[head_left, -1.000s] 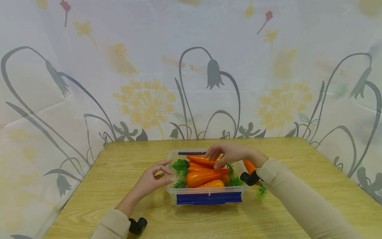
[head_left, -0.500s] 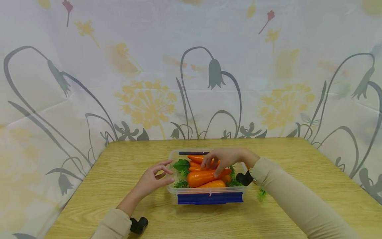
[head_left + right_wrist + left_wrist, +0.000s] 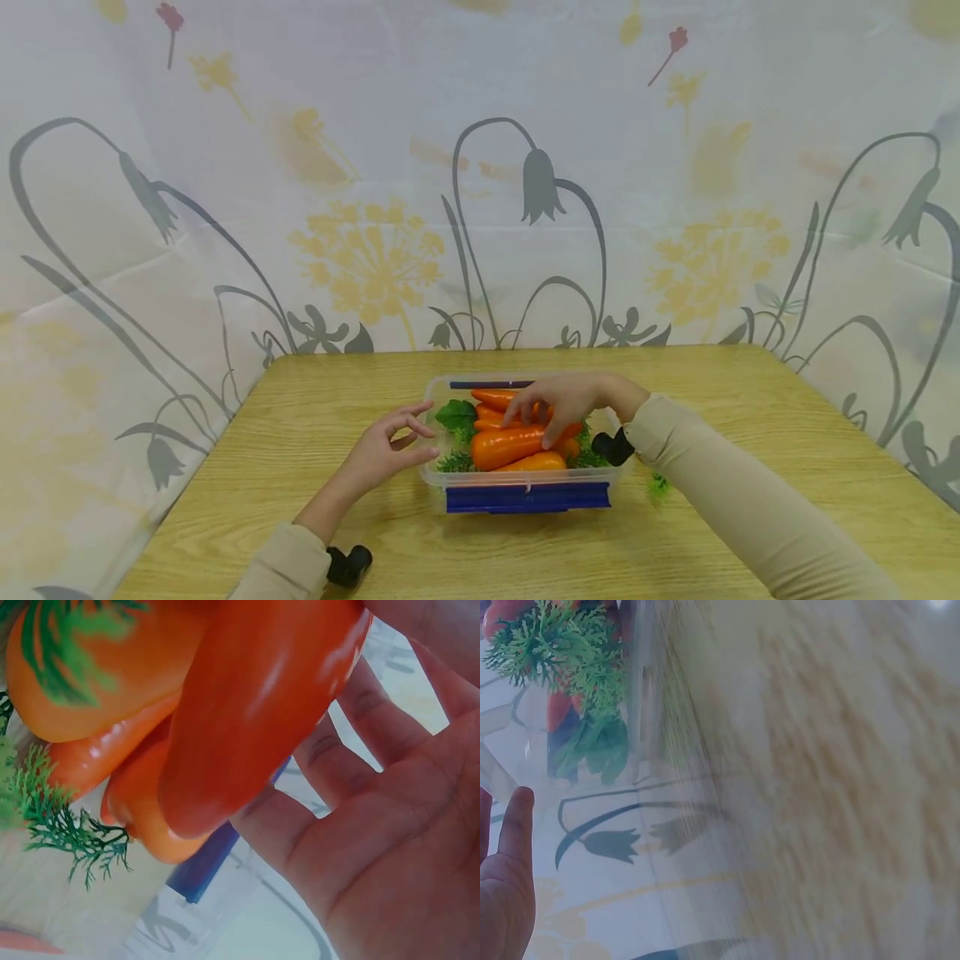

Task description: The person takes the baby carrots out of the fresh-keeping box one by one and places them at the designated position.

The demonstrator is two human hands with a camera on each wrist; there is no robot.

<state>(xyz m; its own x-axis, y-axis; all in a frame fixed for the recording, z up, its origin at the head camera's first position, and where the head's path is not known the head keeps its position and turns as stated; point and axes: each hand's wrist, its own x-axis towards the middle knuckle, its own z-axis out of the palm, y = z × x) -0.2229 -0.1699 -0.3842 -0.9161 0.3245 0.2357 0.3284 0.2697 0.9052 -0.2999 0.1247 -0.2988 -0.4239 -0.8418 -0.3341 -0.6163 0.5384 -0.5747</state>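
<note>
Carrots (image 3: 498, 451) lie heaped in the box (image 3: 480, 478); over its middle, the right hand (image 3: 567, 401) curves about one, whether gripping I cannot tell. Just left of the box hangs the left hand (image 3: 375, 446), fingers apart. Cupping the thick part should limit rolling.

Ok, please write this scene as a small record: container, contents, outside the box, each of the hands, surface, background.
container: clear box, blue clips
contents: orange carrots, green leaves
outside box: green sprig, right side
left hand: beside the box, contact unclear
right hand: over the carrots, grip unclear
surface: wood-grain table
background: flower-patterned sheet
</note>
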